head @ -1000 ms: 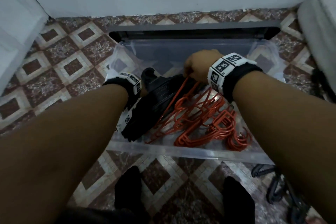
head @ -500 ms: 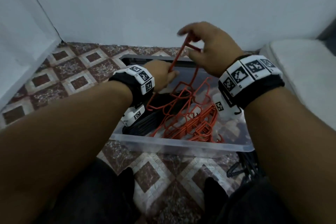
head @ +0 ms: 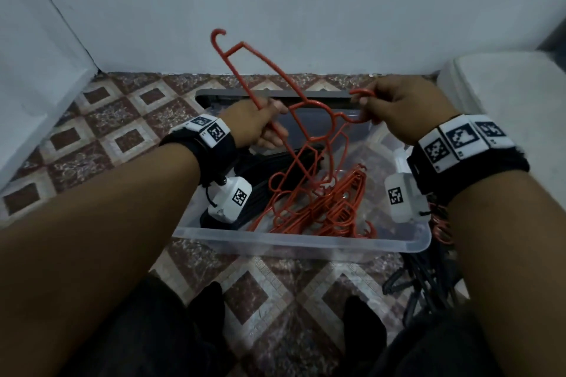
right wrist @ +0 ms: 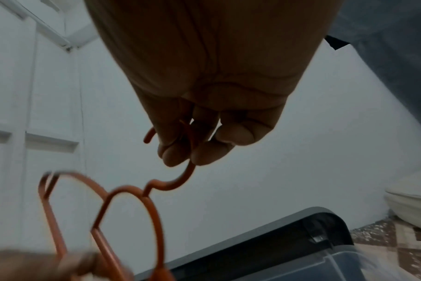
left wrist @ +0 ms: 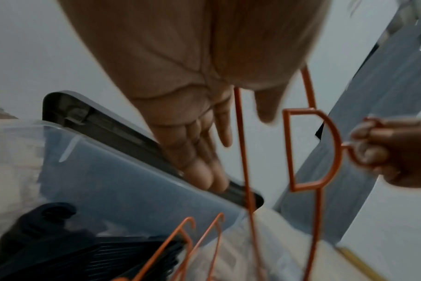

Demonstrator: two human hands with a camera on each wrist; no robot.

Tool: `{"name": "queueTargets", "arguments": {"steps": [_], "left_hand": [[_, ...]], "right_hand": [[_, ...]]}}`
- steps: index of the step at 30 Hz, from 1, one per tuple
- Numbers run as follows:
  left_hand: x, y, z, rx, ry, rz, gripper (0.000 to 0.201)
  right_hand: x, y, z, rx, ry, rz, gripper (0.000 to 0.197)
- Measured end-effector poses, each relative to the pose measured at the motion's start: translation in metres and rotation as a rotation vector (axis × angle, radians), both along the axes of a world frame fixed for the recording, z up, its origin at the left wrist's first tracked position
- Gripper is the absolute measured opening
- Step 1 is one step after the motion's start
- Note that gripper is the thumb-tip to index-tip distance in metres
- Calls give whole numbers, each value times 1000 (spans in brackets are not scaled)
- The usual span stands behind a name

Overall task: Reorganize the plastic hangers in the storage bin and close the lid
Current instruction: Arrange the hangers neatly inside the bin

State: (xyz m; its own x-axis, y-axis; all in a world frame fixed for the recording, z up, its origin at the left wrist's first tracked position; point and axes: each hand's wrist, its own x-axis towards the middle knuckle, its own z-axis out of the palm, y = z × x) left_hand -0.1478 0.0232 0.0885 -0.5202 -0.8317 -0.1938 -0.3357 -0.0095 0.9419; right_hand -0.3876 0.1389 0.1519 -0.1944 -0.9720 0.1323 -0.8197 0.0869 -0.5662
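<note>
Looking down from the head view, both hands are raised over a clear plastic storage bin (head: 300, 243) on the tiled floor (head: 101, 128). The left hand (head: 255, 122) is closed round the thin bar of one orange hanger (head: 245, 70), whose hook stands against the wall; the right hand (head: 398, 110) pinches the hook of a second orange hanger (head: 321, 122). Below them a tangle of orange hangers (head: 330, 205) lies in the bin beside a stack of black hangers (head: 275, 168), half hidden behind the left wrist. The grey lid (head: 275, 94) leans at the bin's far side, mostly covered. More dark hangers (head: 428, 278) lie on the floor at the right, cut off by the forearm.

From the left wrist, the picture is smeared; the left hand (left wrist: 204, 133) has its fingers extended, a thin orange rod passing by them, so the grip itself is hard to read here.

From the right wrist, the right hand (right wrist: 195, 144) curls its fingertips on the hook; the hanger's rounded loops blur below.
</note>
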Motion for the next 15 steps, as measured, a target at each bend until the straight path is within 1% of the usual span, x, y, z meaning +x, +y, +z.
{"name": "queueTargets", "arguments": {"steps": [1, 3, 4, 6, 7, 8, 10, 13, 15], "left_hand": [[-2, -8, -9, 31, -91, -87, 31], [-5, -23, -31, -19, -417, -315, 35], [-7, -29, -44, -88, -607, -398, 38], [-16, -41, -76, -305, -975, -513, 40], [-22, -45, -92, -387, -1105, -554, 41], [-27, -47, -106, -427, -1177, -569, 43], [-36, -50, -131, -420, -1233, -562, 46], [-45, -52, -159, -332, -1228, -557, 40], [-50, -48, -170, -313, -1223, -572, 34]], "right_hand": [[-2, -2, 1, -14, 13, -15, 16], [-6, -8, 0, -21, 34, -36, 16], [-9, -12, -2, -10, 46, -45, 16], [-13, -18, -7, 20, 97, -65, 15], [-14, -21, -10, 30, 135, -75, 15], [-16, -24, -12, 39, 171, -89, 15], [-20, -30, -17, 43, 207, -125, 17], [-28, -37, -23, 34, 217, -172, 20], [-31, -41, -26, 37, 221, -189, 19]]}}
